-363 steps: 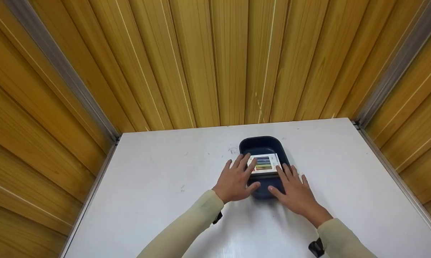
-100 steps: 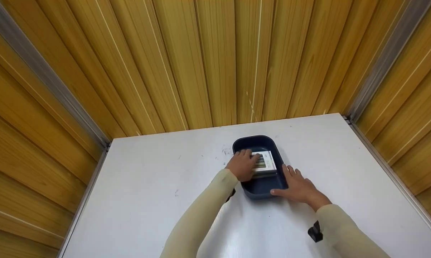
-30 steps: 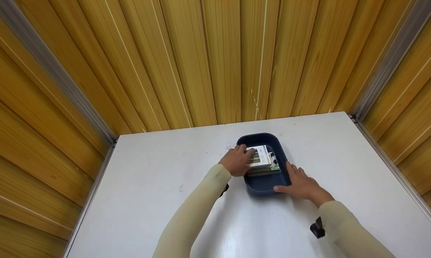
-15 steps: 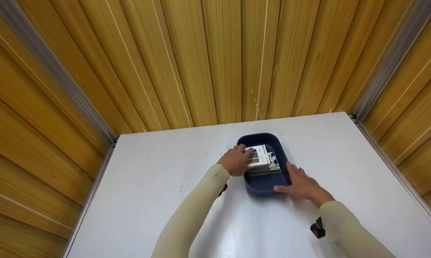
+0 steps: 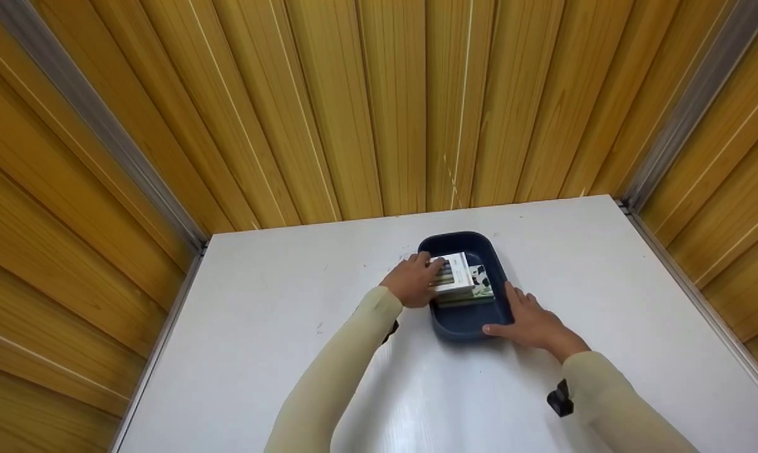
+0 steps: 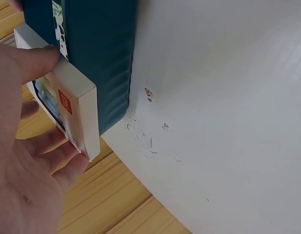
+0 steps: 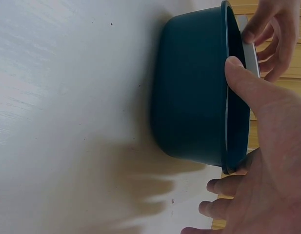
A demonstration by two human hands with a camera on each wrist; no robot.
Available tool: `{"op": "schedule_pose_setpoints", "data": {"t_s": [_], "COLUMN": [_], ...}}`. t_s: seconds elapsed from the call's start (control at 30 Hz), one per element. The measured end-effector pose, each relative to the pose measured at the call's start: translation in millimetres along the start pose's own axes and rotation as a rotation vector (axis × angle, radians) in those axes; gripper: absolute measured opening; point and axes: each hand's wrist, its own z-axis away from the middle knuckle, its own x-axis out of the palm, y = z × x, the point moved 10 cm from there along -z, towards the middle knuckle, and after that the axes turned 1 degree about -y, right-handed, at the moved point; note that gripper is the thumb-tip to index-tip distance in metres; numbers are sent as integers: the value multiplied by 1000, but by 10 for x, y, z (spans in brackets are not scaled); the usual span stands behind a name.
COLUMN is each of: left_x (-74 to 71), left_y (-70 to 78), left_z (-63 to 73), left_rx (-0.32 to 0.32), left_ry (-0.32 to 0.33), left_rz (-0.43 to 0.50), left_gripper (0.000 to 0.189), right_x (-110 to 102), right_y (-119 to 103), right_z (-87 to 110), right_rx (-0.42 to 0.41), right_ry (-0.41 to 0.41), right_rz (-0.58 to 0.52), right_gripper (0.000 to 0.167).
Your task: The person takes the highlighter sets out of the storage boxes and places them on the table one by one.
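My left hand (image 5: pixel 410 282) grips a flat white box (image 5: pixel 459 272) with pictured coloured sticks on its face. Thumb and fingertips pinch the white box (image 6: pixel 89 122) by its edges in the left wrist view, over the side of a dark blue plastic bin (image 5: pixel 464 319). Beneath it, inside the bin, lies another box with a black-and-white and green print (image 5: pixel 481 283); its left part is hidden. My right hand (image 5: pixel 533 322) rests at the bin's near right corner. Its thumb touches the rim in the right wrist view, its other fingers loosely straight outside the bin wall (image 7: pixel 194 87).
The bin stands on a white table (image 5: pixel 259 340) with small dark scuff marks. Wood-patterned panels (image 5: pixel 404 113) rise behind the table and at both sides. Each wrist carries a dark strapped device (image 5: pixel 560 398).
Twelve seconds ago both hands lay flat at the bin with the white box squarely inside. The left hand has since gripped that box and shifted it left, uncovering the printed box below.
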Motion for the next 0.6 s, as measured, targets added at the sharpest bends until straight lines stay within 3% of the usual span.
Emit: {"op": "schedule_pose_setpoints", "data": {"t_s": [0.33,0.6], "left_x": [-8,9], "left_y": [-41,-77], "left_z": [18,33], "left_rx": [-14,-6], "left_ry": [-18,5], "left_rz": [3,-28], "left_gripper": [68,69], "right_x": [-9,4], "right_y": [13,6], "right_z": [-1,-20], "right_rx": [8,-4], "right_ry": [-7,-6], "right_rz": [-2,8], "right_gripper": [124,121]}}
